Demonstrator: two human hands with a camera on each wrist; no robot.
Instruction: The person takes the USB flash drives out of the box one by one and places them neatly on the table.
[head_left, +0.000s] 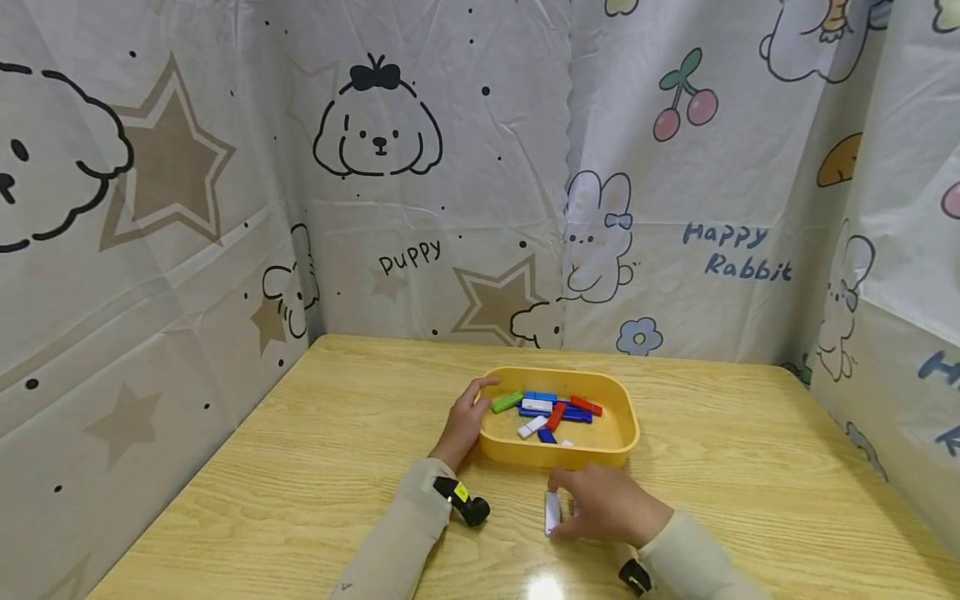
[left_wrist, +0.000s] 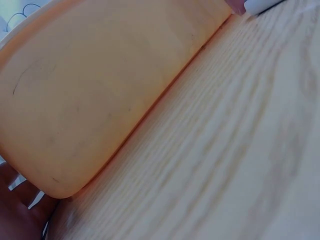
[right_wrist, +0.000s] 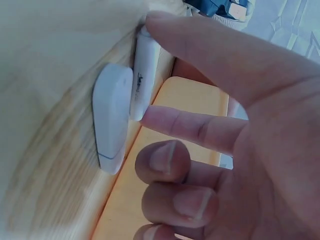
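Note:
My left hand (head_left: 465, 423) holds the left end of a yellow plastic box (head_left: 555, 454), its fingers curving around the wall and rim. In the left wrist view, fingers (left_wrist: 20, 192) show behind the box's corner. In front of the box, my right hand (head_left: 611, 504) pinches a white USB stick (head_left: 552, 513) lengthwise, thumb at one end and index finger at the other. The right wrist view shows this stick (right_wrist: 145, 75) low over the wood and a second white USB stick (right_wrist: 112, 117) beside it. The remaining right fingers are curled.
Inside the box lie several USB sticks: a green one (head_left: 507, 402), red ones (head_left: 586, 406), blue ones (head_left: 540, 397) and white ones (head_left: 532, 427). The box stands on a wood-grain table (head_left: 375, 392), with printed curtains (head_left: 450, 208) around its back and sides.

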